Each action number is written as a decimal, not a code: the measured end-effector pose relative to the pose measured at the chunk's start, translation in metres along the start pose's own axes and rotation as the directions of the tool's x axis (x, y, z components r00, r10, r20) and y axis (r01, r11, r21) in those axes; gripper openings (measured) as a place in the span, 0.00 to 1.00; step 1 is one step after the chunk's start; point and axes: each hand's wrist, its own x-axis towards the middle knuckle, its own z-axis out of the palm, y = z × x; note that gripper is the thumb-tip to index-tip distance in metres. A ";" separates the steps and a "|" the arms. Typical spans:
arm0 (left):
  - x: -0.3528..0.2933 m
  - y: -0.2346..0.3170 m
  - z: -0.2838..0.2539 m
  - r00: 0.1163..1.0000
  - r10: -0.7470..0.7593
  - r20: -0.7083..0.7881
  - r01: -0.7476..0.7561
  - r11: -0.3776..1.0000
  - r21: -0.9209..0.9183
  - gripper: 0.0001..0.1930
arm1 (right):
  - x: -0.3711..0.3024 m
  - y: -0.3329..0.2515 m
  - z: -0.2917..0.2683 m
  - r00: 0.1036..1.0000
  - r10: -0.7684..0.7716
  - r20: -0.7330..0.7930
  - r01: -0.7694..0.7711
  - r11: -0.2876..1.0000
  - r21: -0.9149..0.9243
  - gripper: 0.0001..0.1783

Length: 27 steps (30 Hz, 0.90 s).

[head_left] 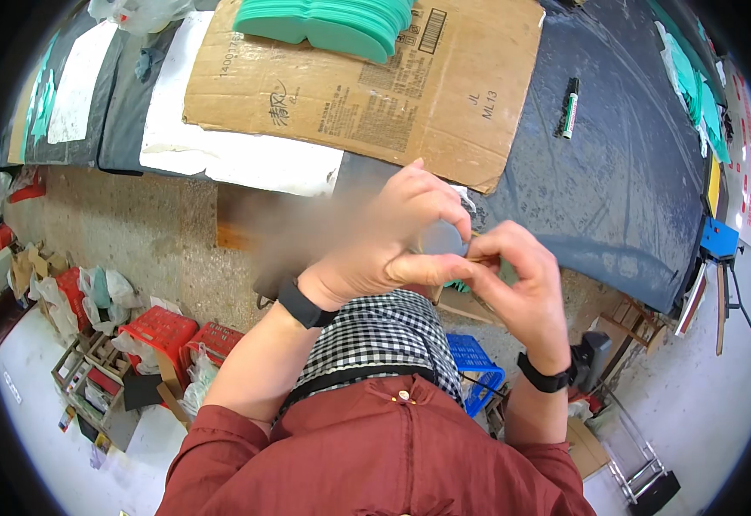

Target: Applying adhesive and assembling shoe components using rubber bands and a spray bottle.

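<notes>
In front of my body, above the table's near edge, my left hand [397, 236] is closed round a round grey thing [441, 238] with a smooth face. Its fingers curl over the top and the thumb lies along the lower side, so most of the thing is hidden. My right hand [522, 271] meets it from the right. Thumb and forefinger are pinched together at the thing's edge, close to the left thumb tip; what lies between them is too small to make out. Beyond the hands, a flattened cardboard sheet [453, 112] lies on the dark-covered table [599, 189].
Stacked green foam-like pieces [332, 30] rest on the cardboard. A marker pen [571, 110] lies to its right, a white sheet [246, 163] under its left side. A blue basket [474, 365] stands below my hands, a red crate [159, 331] on the left floor.
</notes>
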 end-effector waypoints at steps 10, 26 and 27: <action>-0.003 0.006 0.014 0.990 -0.073 -0.123 0.055 0.988 -0.146 0.21 | -0.007 -0.022 -0.028 0.891 -0.416 0.182 0.450 0.757 -0.473 0.08; -0.005 -0.002 0.010 0.995 0.097 -0.009 -0.096 0.995 0.017 0.24 | -0.017 0.039 0.009 0.953 -0.301 0.035 0.250 0.846 0.471 0.10; -0.006 -0.002 0.009 0.995 0.102 0.002 -0.102 0.995 0.021 0.24 | -0.019 0.039 0.015 0.985 -0.165 0.046 0.075 0.659 0.749 0.11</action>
